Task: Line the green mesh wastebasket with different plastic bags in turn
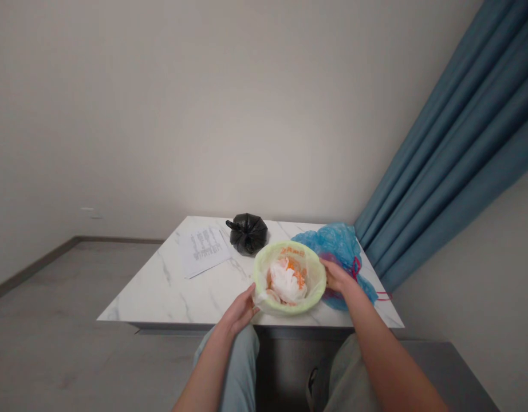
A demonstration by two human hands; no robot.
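A pale green wastebasket (319,292) with a round rim is between my two hands, over the front part of the table. A clear plastic bag lines it and overlaps the rim. Inside lies a crumpled white bag or wad (285,283) with orange print or bits around it. My left hand (241,309) grips the basket's left side, its fingers partly under the rim. On the opposite side my right hand (335,276) holds the basket below the rim, with some fingers hidden. Right behind that hand lies a crumpled blue plastic bag (339,240) with red drawstrings.
The white marbled table (152,292) stands against a plain wall. A tied black plastic bag (248,233) sits near its back edge, with printed paper sheets (206,250) to the left. A blue curtain (444,137) hangs at the right. My knees are under the front edge.
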